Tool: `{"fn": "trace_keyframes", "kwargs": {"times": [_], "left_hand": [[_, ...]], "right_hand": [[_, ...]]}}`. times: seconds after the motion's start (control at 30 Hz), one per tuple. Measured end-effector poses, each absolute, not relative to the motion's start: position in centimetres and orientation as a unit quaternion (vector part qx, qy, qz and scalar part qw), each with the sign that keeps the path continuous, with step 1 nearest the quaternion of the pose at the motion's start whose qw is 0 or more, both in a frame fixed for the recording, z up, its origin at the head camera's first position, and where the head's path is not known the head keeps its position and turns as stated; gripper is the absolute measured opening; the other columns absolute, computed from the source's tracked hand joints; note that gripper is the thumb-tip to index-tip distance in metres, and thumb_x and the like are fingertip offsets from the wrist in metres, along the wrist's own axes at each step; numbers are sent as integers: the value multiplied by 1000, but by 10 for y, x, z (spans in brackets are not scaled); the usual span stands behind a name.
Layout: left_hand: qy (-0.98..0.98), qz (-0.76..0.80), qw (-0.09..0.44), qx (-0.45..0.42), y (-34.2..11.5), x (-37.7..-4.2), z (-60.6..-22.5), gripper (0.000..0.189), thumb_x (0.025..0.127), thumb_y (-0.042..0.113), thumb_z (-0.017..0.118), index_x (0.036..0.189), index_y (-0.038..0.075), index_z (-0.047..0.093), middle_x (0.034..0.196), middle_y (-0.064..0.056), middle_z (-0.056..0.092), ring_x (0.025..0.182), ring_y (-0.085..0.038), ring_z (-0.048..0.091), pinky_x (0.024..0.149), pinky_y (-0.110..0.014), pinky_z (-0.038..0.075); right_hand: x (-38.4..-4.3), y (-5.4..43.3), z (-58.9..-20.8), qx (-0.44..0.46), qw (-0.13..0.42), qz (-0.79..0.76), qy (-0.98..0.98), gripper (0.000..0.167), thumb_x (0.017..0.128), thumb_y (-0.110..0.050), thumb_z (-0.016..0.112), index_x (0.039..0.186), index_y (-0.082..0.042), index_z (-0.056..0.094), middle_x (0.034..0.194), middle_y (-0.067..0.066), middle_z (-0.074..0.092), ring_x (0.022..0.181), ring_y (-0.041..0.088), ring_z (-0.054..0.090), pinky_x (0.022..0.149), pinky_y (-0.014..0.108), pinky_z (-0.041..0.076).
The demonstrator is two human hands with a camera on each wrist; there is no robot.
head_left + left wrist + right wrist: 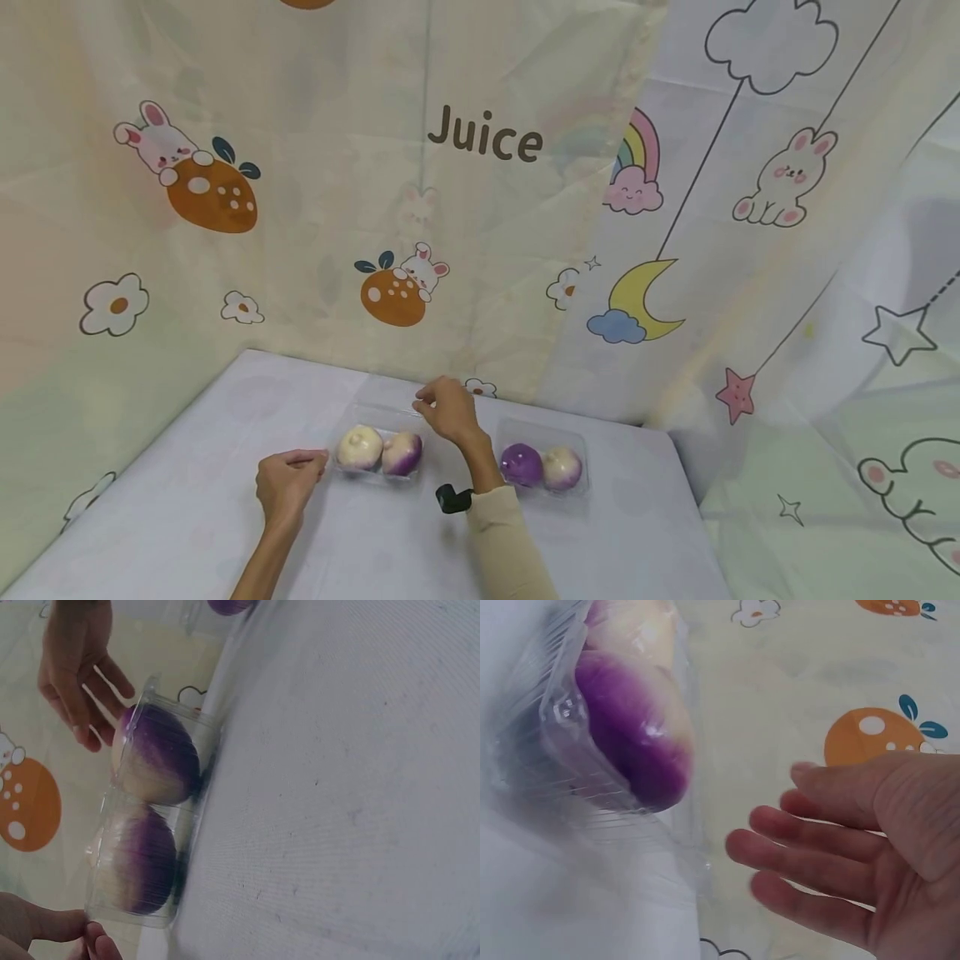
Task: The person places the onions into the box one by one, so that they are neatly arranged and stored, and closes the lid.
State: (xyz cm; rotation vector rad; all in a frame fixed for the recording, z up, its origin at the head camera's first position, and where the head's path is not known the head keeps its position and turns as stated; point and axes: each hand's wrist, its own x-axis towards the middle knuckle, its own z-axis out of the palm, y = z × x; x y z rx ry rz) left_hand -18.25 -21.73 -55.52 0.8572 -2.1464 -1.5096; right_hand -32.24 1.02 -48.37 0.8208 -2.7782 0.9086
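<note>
A clear plastic clamshell box [378, 477] sits on the table with two purple-and-white turnips inside, a paler turnip [360, 448] on the left and a more purple turnip [402, 454] on the right. Its lid seems raised at the back. My left hand [285, 483] pinches the box's left edge between thumb and fingers, as the left wrist view shows. Beyond the box's right back corner hovers my right hand [450, 408]. In the right wrist view that hand [840, 840] has loosely bent, spread fingers, apart from the box and holding nothing.
To the right stands a second clear box [585, 467] holding a deep purple turnip [522, 464] and a paler turnip [562, 468]. A white cloth covers the table [390, 542]. Printed curtains [315, 208] hang close behind its back edge and along the right side.
</note>
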Motion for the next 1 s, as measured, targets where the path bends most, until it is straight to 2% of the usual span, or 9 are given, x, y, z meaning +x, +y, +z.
{"fn": "trace_keyframes", "kwargs": {"times": [0.1,0.2,0.3,0.33,0.53,0.57,0.7,0.87,1.0], "left_hand": [[-763,-537,188,307,-218,-182,-555,19,95,11,77,101,-7,82,74,-9,80,67,-23,76,53,-23,53],[-762,-537,192,308,-218,-181,-554,19,95,10,77,101,-7,82,75,-10,80,66,-23,76,53,-23,53],[-762,-537,191,307,-218,-181,-555,19,95,10,77,101,-7,82,74,-9,80,66,-22,76,53,-23,53],[-762,-537,192,306,-218,-181,-555,19,95,10,77,101,-7,82,74,-9,80,65,-22,75,53,-24,53],[-762,-539,189,306,-217,-182,-555,19,95,11,78,101,-7,82,75,-9,80,66,-22,76,53,-23,53],[-762,-538,189,308,-216,-182,-555,19,95,11,78,101,-7,82,75,-9,80,66,-22,76,53,-23,53],[-763,-536,188,309,-216,-182,-554,19,95,11,78,101,-6,82,73,-8,79,66,-23,75,53,-24,53],[-766,-536,188,301,-216,-182,-553,19,96,11,78,100,-7,82,73,-8,79,66,-23,74,52,-25,51],[-766,-535,188,304,-217,-181,-554,19,96,11,78,101,-7,82,73,-8,79,66,-23,74,53,-24,52]], "right_hand": [[-323,10,-489,222,80,326,-915,13,99,-19,80,106,-10,87,86,1,85,69,13,78,84,49,65],[-323,10,-496,176,85,383,-903,12,101,-14,77,103,-6,86,76,1,82,54,8,69,78,42,65],[-323,9,-504,132,97,417,-894,14,101,-7,73,96,-2,85,75,5,80,61,10,68,72,37,63],[-335,9,-521,123,99,422,-893,19,101,-8,72,87,-5,84,70,2,77,59,9,65,66,34,61],[-390,11,-605,72,107,438,-890,29,101,-8,65,74,-6,75,74,7,74,61,18,67,55,35,56],[-386,10,-603,60,108,444,-887,25,100,-6,63,79,-2,76,80,12,76,66,23,69,58,38,59],[-364,10,-583,41,94,469,-877,23,94,1,55,74,6,65,74,20,67,68,31,64,61,42,55],[-328,14,-540,20,-5,588,-808,25,89,9,51,67,-2,55,67,5,54,59,13,52,53,22,46],[-320,13,-531,-4,-61,642,-764,15,94,12,53,86,9,65,79,5,58,69,9,52,57,15,47]]}}
